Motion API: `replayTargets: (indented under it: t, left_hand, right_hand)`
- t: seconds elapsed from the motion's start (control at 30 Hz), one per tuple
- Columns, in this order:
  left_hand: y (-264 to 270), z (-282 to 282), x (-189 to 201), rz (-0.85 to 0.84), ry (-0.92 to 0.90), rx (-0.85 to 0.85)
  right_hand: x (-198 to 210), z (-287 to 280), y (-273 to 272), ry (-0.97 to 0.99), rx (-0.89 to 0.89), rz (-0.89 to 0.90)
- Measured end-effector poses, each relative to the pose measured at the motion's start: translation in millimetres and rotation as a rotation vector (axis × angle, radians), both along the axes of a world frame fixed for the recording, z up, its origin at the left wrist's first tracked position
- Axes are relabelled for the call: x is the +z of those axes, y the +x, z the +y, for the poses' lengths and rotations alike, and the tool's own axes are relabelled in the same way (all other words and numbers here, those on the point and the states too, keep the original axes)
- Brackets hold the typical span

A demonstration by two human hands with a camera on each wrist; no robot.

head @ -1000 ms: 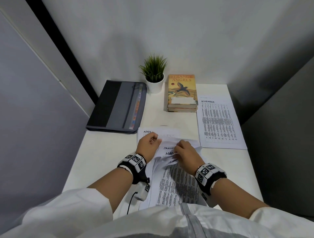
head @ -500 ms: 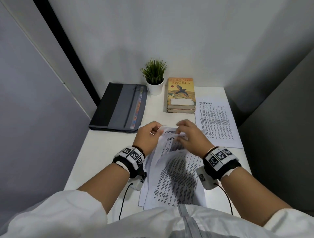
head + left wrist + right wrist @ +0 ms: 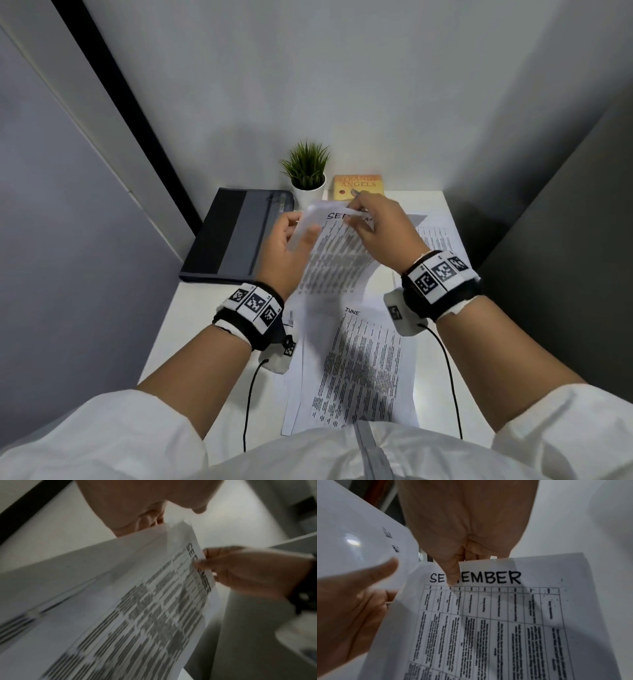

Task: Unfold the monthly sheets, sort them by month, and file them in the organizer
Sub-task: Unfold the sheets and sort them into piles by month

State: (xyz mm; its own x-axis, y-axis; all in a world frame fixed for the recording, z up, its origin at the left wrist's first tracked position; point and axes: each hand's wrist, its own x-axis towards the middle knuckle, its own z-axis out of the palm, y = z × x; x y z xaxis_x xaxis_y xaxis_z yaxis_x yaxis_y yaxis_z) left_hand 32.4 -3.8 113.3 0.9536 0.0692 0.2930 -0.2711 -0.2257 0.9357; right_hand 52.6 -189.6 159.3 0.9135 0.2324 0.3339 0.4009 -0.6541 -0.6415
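Observation:
Both hands hold the SEPTEMBER sheet (image 3: 337,263) up in the air above the table, its printed side facing me. My left hand (image 3: 301,228) pinches its left edge, thumb on the front. With the thumb over the heading, my right hand (image 3: 356,213) pinches the top edge (image 3: 488,566). The paper still shows fold creases (image 3: 137,615). Below on the white table (image 3: 205,315) lies a pile of sheets with JUNE (image 3: 363,359) on top. A NOVEMBER sheet (image 3: 440,240) lies flat at the right. The dark grey organizer (image 3: 236,236) lies closed at the back left.
A small potted plant (image 3: 306,171) and a stack of books (image 3: 358,186) stand against the back wall. Grey partition walls close in both sides. Cables hang from both wrist cameras over the near table edge.
Both hands rose from the pile and moved away from me with the SEPTEMBER sheet, which opened out. The JUNE sheet now shows on top of the pile.

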Motion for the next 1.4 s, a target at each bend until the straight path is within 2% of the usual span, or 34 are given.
replayTargets:
  t: [0.13,0.23,0.27,0.33,0.4,0.47,0.57,0.67,0.77,0.9,1.03,1.17,1.27,1.33,1.4]
  left_hand:
    - [8,-7,-1,-0.003,0.067,0.07]
    - [25,-6,4,0.062,-0.031,0.145]
    - [32,-3,6,0.067,-0.075,0.156]
    - [42,1,8,0.115,-0.188,0.153]
    - [48,-1,5,0.169,-0.283,0.124]
    - [52,-10,-3,0.206,-0.296,0.121]
    - [52,-25,-18,0.206,-0.221,0.095]
    - [52,-28,-35,0.215,-0.231,0.079]
    - [51,-28,-62,0.323,-0.144,0.1]
    - [41,-35,-95,0.383,0.062,0.062]
    - [49,-39,-93,0.365,0.134,0.058]
    - [71,-34,-64,0.383,-0.032,0.192]
    - [80,-31,-51,0.512,-0.159,0.284]
    - [81,-32,-50,0.547,-0.152,0.284]
    - [77,-36,-53,0.535,-0.099,0.242]
  right_hand:
    - [13,10,0,0.044,-0.047,-0.129]
    - [0,-8,10,0.179,-0.342,-0.261]
    - [-8,-19,14,0.271,-0.416,-0.218]
    - [-25,-37,22,0.515,-0.448,0.017]
    - [-45,-48,29,0.765,-0.358,0.318]
    - [-63,-48,35,0.847,-0.29,0.495]
    - [-83,-43,46,0.858,-0.339,0.445]
    - [-103,-44,54,0.912,-0.345,0.417]
    - [-140,-48,55,0.907,-0.429,0.535]
    - [-190,-45,46,0.706,-0.513,0.671]
    - [-199,-53,49,0.672,-0.517,0.709]
    - [-192,-68,47,0.843,-0.536,0.812]
    - [-187,-67,34,1.069,-0.438,0.954]
    - [-186,-64,26,1.259,-0.35,0.984]
    - [-189,-67,21,1.291,-0.385,0.938]
